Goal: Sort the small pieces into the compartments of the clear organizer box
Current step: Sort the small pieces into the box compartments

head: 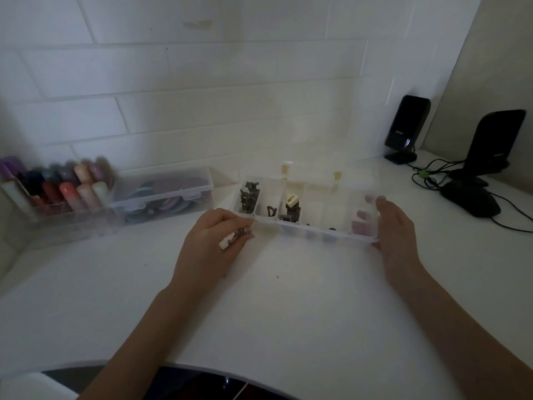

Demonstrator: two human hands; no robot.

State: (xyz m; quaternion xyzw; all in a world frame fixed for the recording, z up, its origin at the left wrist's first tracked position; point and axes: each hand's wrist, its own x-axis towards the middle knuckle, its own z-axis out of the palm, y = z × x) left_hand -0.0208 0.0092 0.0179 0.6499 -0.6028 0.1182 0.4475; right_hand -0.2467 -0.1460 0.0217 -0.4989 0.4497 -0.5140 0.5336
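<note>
A clear organizer box [314,230] lies on the white table with its lid open. Dark small pieces [248,197] fill its far left compartment. One dark piece [271,211] sits in the compartment beside it, and a cream piece on dark ones [292,207] in the third. My right hand [396,226] grips the box's right end, fingers showing through the wall. My left hand [213,236] rests at the box's front left corner, curled around several small pieces [235,236], dark and white.
A closed clear case of round coloured items [164,194] sits left of the box. Further left is a clear bin of coloured cylinders [57,186]. Two black speakers [406,128] [493,142], a black mouse [470,199] and cables lie at the right. A white tiled wall stands behind.
</note>
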